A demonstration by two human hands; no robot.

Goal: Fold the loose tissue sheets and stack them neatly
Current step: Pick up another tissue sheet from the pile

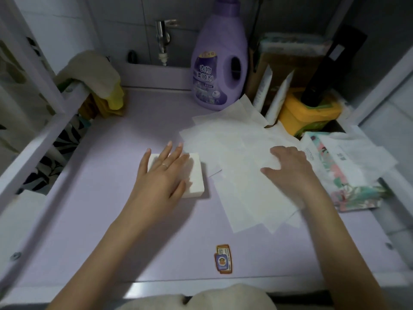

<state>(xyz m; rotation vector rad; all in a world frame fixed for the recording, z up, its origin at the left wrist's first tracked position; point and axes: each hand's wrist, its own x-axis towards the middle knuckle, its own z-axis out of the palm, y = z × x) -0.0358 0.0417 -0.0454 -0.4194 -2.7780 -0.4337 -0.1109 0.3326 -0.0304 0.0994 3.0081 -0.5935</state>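
White folded tissues form a neat stack on the lilac table; the left hand lies flat and open on it. Right hand pinches the loose sheets beside it.

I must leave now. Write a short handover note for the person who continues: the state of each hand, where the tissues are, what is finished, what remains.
Left hand: flat, palm down, pressing the stack of folded tissues, holding nothing.
Right hand: fingers curled on the loose tissue sheets; whether it pinches a sheet, I cannot tell.
Loose sheets lie spread and overlapping, right of the stack, in front of the purple softener bottle.
Open tissue pack sits at far right.
Done: one neat stack.
Left: fold the spread sheets and add them.
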